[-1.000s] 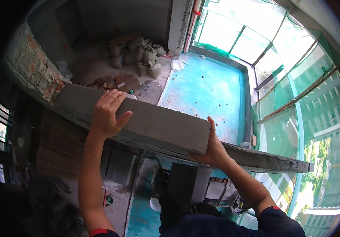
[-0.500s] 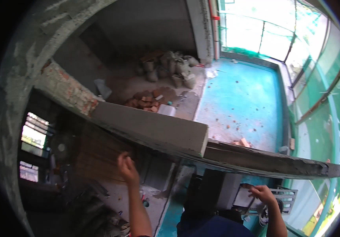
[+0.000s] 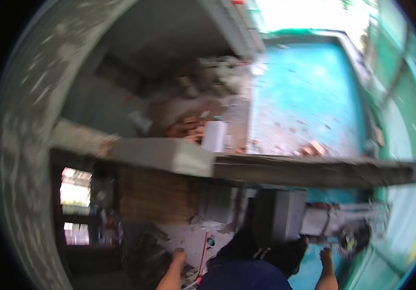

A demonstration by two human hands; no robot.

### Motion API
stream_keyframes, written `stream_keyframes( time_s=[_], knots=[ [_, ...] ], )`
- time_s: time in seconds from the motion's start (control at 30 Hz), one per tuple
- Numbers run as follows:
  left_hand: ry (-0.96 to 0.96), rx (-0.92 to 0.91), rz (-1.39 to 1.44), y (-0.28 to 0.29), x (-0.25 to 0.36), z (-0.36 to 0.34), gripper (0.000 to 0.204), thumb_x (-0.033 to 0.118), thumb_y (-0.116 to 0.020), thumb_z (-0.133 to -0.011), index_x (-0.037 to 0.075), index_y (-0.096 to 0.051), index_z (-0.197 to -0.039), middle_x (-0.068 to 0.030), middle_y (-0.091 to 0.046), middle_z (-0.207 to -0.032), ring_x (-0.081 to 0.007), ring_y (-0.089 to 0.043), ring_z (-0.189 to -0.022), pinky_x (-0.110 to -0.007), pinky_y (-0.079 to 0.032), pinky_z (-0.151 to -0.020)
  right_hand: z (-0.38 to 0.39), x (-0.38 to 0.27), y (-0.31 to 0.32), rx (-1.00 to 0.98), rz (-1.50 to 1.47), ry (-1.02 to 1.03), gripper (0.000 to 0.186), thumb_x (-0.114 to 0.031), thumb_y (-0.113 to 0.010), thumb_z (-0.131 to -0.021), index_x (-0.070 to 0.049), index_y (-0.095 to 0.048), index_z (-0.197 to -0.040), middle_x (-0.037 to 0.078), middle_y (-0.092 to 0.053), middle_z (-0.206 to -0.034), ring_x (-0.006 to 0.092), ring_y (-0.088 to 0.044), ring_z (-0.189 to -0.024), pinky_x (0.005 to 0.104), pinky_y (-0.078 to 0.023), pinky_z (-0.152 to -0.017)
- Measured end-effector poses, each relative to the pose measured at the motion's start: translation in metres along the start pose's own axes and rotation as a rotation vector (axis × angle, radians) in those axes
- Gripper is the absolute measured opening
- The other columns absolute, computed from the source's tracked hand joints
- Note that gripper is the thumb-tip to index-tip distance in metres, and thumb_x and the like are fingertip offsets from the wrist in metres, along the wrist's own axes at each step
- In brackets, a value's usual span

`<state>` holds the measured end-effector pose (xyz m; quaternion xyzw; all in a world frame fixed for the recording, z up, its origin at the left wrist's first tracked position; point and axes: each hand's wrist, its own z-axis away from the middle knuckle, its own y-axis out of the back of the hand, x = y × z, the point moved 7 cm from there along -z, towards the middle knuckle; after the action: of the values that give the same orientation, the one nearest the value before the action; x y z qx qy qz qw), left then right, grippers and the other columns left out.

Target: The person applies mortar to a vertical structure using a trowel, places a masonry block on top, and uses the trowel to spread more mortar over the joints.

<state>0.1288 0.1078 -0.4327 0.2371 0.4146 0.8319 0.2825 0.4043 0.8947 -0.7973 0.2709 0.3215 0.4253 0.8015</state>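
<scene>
Grey concrete block (image 3: pixel 162 154) sits on the wall ledge (image 3: pixel 314 171), at its left end. Left hand (image 3: pixel 178 256) and right hand (image 3: pixel 326 255) hang well below the ledge, holding nothing; grip blurred, cannot tell. Check block seats flush, square to ledge.

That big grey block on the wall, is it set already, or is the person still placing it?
It looks set: the grey block rests on the wall top with no hand on it. Both the left hand and the right hand hang low and empty. The wall top to the block's right is bare, so more laying may remain.
</scene>
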Motion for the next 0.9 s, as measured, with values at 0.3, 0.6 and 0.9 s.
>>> stream_keyframes(
  time_s=[0.3, 0.6, 0.9],
  knots=[
    [-0.082, -0.198, -0.242, 0.042, 0.051, 0.050, 0.026, 0.011, -0.054, -0.089, -0.005, -0.062, -0.109, -0.0144, -0.066, -0.091, -0.0234, -0.059, -0.072, -0.037, -0.051, -0.067, 0.017, -0.057, 0.062, 0.210, -0.761, -0.933, 0.038, -0.011, -0.056, -0.076, -0.010, -0.067, -0.113, 0.022, -0.066, -0.109, 0.0352, -0.062, -0.105, 0.0406, -0.049, -0.090],
    [0.010, -0.055, -0.702, 0.026, 0.092, 0.041, 0.037, 0.042, -0.061, -0.082, 0.007, -0.071, -0.086, -0.0167, -0.069, -0.085, -0.0358, -0.066, -0.086, -0.045, -0.051, -0.080, -0.091, 0.092, -0.153, 0.545, 0.267, -0.079, 0.043, -0.032, -0.053, -0.093, -0.007, -0.055, -0.127, 0.017, -0.065, -0.078, 0.0270, -0.063, -0.065, 0.0419, -0.051, -0.054],
    [0.163, 0.171, -0.637, 0.110, 0.056, 0.125, 0.044, 0.032, -0.074, -0.072, 0.008, -0.066, -0.108, -0.0150, -0.068, -0.104, -0.0311, -0.063, -0.101, -0.038, -0.050, -0.089, -0.150, 0.036, -0.170, 0.202, -0.522, -0.429, 0.053, -0.044, -0.053, -0.090, -0.006, -0.057, -0.126, 0.021, -0.062, -0.101, 0.0324, -0.060, -0.088, 0.0439, -0.048, -0.074]
  ],
)
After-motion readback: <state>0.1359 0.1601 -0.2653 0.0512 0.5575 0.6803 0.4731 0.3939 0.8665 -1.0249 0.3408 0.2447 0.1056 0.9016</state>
